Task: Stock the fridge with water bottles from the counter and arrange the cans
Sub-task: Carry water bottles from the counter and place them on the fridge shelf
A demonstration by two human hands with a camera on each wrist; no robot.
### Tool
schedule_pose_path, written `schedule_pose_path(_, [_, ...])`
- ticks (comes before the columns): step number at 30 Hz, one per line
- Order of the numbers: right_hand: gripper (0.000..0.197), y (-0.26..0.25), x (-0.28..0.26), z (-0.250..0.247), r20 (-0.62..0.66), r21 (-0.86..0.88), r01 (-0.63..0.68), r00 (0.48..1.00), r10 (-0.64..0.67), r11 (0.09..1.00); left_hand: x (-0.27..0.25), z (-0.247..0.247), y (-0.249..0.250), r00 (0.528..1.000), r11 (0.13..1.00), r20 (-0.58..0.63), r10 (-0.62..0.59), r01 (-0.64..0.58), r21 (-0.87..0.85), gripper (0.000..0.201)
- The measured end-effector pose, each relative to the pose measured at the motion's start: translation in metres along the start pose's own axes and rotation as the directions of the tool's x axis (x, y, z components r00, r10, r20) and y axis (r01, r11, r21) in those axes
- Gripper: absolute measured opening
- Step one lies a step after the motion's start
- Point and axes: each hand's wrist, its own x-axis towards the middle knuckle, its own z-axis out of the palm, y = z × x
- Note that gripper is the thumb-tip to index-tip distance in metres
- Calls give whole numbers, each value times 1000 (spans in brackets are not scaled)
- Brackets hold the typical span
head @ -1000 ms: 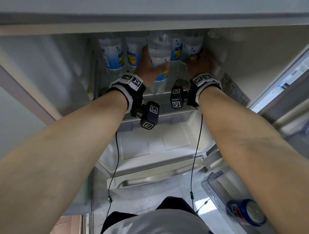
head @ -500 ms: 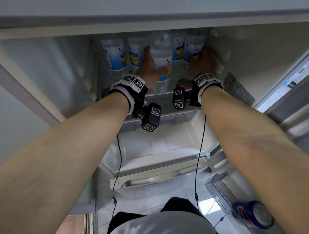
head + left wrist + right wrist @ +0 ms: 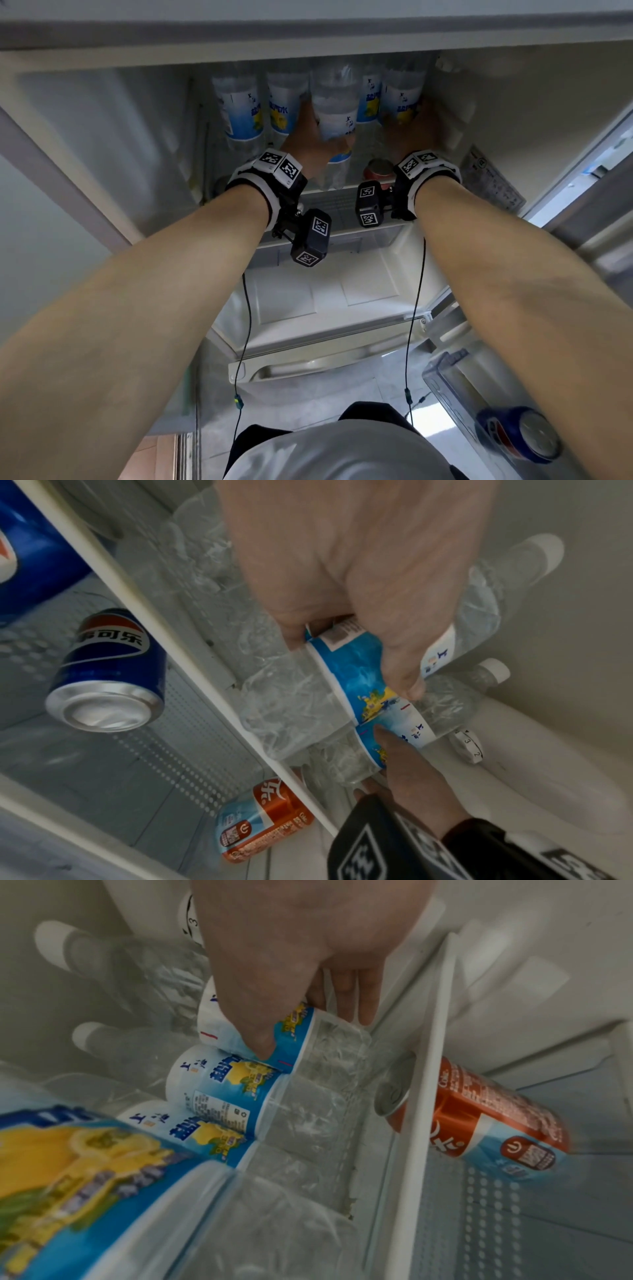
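Both hands on water bottles on the upper fridge shelf (image 3: 346,198).
Left hand (image 3: 310,145) grip curled round the front water bottle (image 3: 334,116), thumb across its blue label. Right hand (image 3: 411,132) grip wraps the rightmost bottle (image 3: 400,92), thumb on label, fingers behind it by the fridge wall. Remaining bottles (image 3: 239,109) stand upright in a row, touching. Orange can (image 3: 479,1118) and blue Pepsi can (image 3: 106,669) sit on the shelf below; another blue can (image 3: 517,435) in the door bin.
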Motion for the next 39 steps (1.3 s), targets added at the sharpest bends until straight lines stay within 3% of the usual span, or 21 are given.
schedule_pose_path(4, [56,-3,-1,-4,53,16,-80,995,79,997,-2,-2,-8,998,998,34,-44,43,42,79])
schedule_pose_path(9, [61,-7,-19,-12,24,34,-101,995,100,994,-6,-2,0,995,994,38,-88,85,62,97])
schedule_pose_path(11, [53,-9,-32,-12,-19,94,-119,992,121,988,-6,0,-1,996,995,22,-87,86,47,98])
schedule_pose_path(14, [32,-10,-58,-13,-67,323,-92,991,119,942,-7,2,-3,998,999,-44,-47,48,21,78])
schedule_pose_path(17, [19,-15,-81,-19,91,393,-73,995,40,917,-8,6,6,1000,1000,2,11,-11,-22,67])
schedule_pose_path(19, [22,-20,-88,-23,189,383,-50,982,-25,922,-7,14,15,996,998,73,53,-50,-43,68])
schedule_pose_path(21, [35,-25,-90,-26,230,385,-85,973,-6,919,-4,24,21,990,997,121,69,-72,15,71])
schedule_pose_path(25, [47,-38,-82,-28,101,397,-91,993,55,913,5,46,28,984,979,158,85,-112,172,62])
schedule_pose_path(28, [50,-41,-70,-35,59,269,-72,997,58,961,8,51,28,973,972,226,40,-90,215,44])
schedule_pose_path(31, [49,-32,-56,-44,-8,184,-63,998,66,981,4,43,22,943,967,329,-37,-49,249,54])
schedule_pose_path(33, [48,-23,-50,-51,-19,184,-82,996,87,979,0,38,18,940,946,329,-84,-28,323,59])
schedule_pose_path(36, [54,-17,-45,-52,2,256,-72,997,73,964,-5,34,14,919,976,369,-140,64,210,48])
schedule_pose_path(39, [56,-17,-43,-50,6,284,-44,999,45,958,-10,37,20,898,986,413,-152,108,129,52])
